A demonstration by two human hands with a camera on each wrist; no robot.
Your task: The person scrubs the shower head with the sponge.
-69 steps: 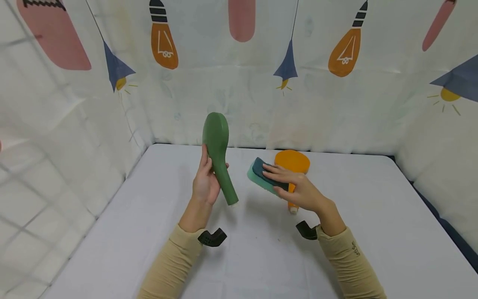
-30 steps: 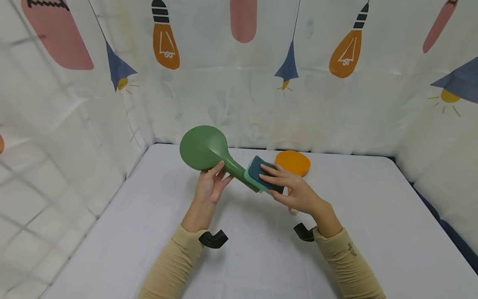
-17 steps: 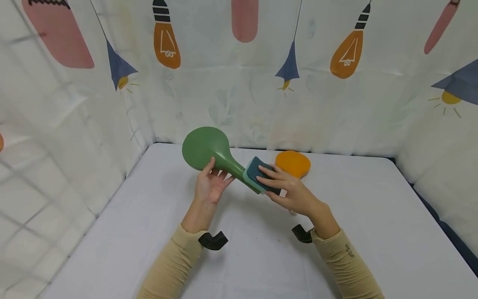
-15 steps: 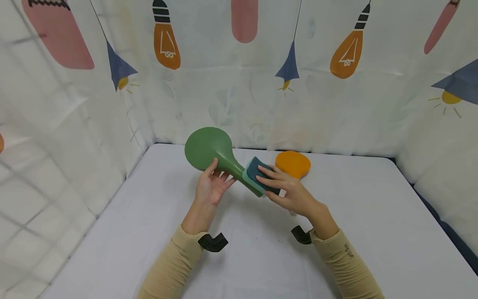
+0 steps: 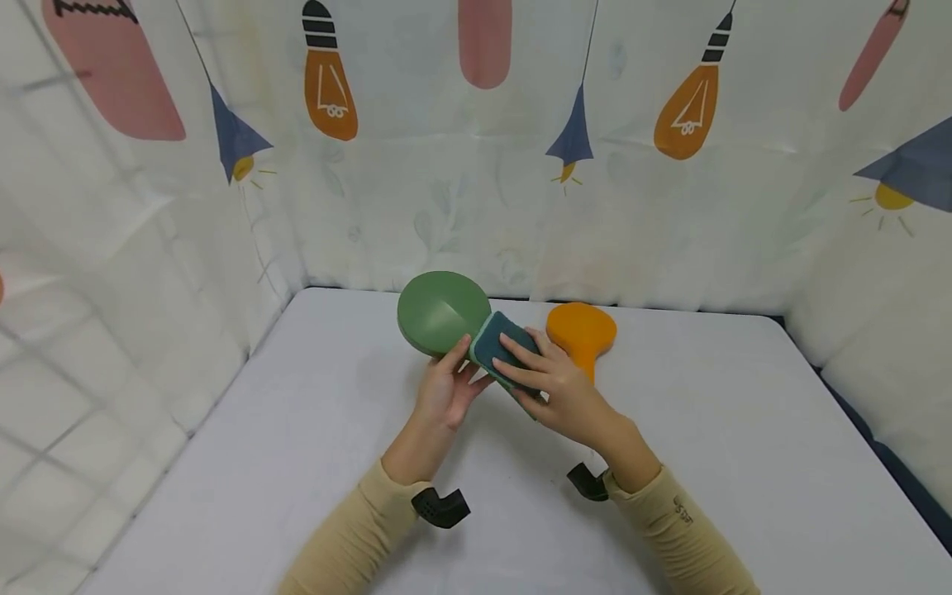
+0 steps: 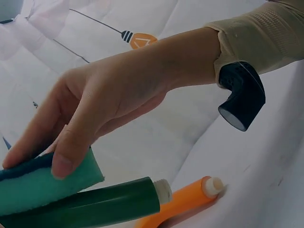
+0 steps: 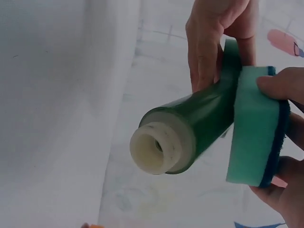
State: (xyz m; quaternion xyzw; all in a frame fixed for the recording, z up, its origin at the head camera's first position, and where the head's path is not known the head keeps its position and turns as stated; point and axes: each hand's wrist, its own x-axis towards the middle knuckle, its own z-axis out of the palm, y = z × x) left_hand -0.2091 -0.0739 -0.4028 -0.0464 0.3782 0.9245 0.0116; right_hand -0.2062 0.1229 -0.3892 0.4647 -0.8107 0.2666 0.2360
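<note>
My left hand (image 5: 445,398) grips a green shower head (image 5: 442,311) near its neck, thumb in front, round head tilted up and left above the table. My right hand (image 5: 568,398) holds a two-layer sponge (image 5: 506,350), dark teal on one side and mint green on the other. In the left wrist view the sponge's mint side (image 6: 52,190) lies along the handle (image 6: 109,202). A white threaded end (image 7: 154,148) of the handle faces the right wrist camera. From the head view the sponge and right hand hide most of the handle.
An orange shower head (image 5: 582,329) lies on the white table (image 5: 335,463), behind and to the right of my right hand, which partly hides its handle. A white patterned curtain (image 5: 476,207) encloses the table's back and sides.
The left hand has turned the green shower head so its round face shows, then both hands moved closer together and nearer me. The sponge has come onto the handle and shifted toward the neck.
</note>
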